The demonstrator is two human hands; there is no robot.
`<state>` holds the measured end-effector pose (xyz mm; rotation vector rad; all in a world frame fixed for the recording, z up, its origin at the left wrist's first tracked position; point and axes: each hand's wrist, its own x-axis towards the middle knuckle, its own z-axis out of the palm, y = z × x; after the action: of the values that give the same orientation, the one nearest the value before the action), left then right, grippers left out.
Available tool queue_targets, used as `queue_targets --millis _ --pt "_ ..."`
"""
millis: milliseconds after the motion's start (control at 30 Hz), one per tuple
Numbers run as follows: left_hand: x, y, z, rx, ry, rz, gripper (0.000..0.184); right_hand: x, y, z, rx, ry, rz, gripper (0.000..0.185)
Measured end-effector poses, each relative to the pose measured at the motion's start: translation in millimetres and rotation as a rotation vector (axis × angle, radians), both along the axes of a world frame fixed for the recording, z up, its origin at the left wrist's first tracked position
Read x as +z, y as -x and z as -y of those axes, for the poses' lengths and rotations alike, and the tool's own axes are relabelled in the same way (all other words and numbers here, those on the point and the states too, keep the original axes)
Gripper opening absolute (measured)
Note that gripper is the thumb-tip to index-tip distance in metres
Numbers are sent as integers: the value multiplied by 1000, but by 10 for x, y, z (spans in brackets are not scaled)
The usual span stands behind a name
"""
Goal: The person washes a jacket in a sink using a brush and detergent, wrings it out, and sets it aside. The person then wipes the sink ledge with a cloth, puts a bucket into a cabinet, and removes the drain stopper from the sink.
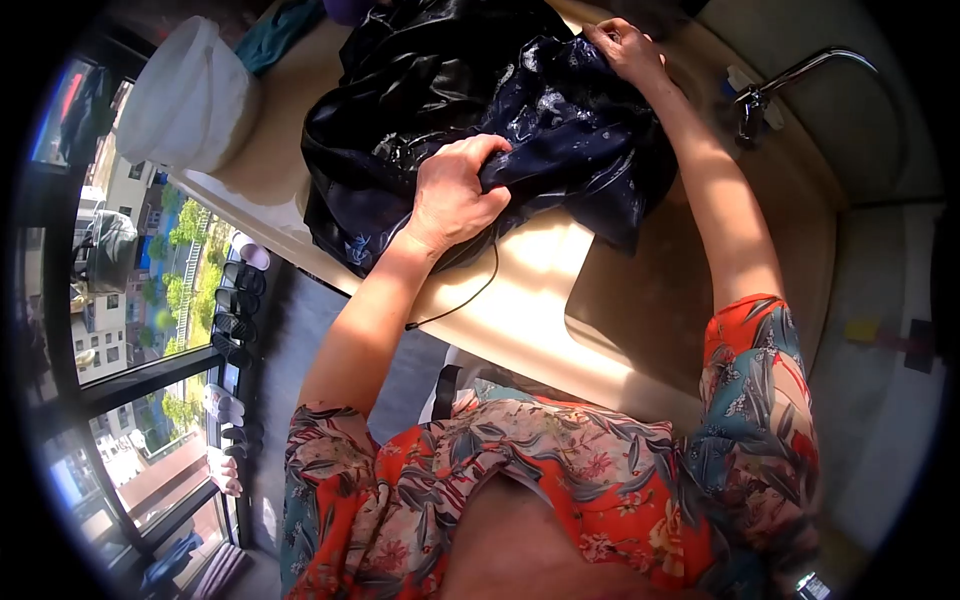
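A wet, dark navy garment (590, 130) with soap suds on it lies bunched over the beige sink counter (510, 310). My left hand (462, 190) is closed on a fold at the garment's near side. At its far right edge, my right hand (628, 52) grips the cloth between bent fingers. Shiny black fabric (430, 80) spreads behind and to the left, and I cannot tell whether it is the same piece. From the near edge of the cloth a thin dark cord (480, 290) hangs across the counter.
Right of the cloth is the sink basin (650, 310), with a chrome faucet (752, 105) at its far right. A white bucket (185, 100) stands at the counter's left end, beside teal cloth (275, 38). Several slippers (236, 300) line the window at left.
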<state>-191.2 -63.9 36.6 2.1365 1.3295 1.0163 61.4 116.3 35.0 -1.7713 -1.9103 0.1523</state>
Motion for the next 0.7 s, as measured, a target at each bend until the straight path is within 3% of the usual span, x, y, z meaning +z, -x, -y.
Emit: queue_targets --millis 33,67,100,200,267,300,333,400,500,533,600,700 --pt "11 -3 -14 -1 -22 4 35 -17 50 75 192 140 -169 52" --pt "31 -4 -21 -8 -22 0 35 36 202 214 315 360 -117 62" --pt "52 -4 -15 -15 -21 -1 35 -140 435 541 206 129 238 64" --pt "55 6 -11 -65 -74 1 35 24 563 1206 506 267 178 58" --pt "71 8 1 -112 -108 -6 36 36 543 1343 553 191 256 55" --pt "88 -6 -4 -106 -90 -29 36 -55 548 1240 459 169 441 54" --pt "98 -10 1 -109 -88 -27 36 -118 516 1075 404 55 436 52" --pt "80 6 4 -104 -94 -21 36 -160 438 628 272 70 373 46" --pt "28 21 -17 -59 -40 31 33 -162 344 345 281 100 297 37" --pt "19 33 -21 -41 -20 55 33 -28 250 235 396 257 83 38" --pt "35 76 -46 -7 121 135 33 61 -27 139 286 363 -405 46" --pt "5 161 -127 19 286 325 33 -54 -511 207 220 89 -195 55"
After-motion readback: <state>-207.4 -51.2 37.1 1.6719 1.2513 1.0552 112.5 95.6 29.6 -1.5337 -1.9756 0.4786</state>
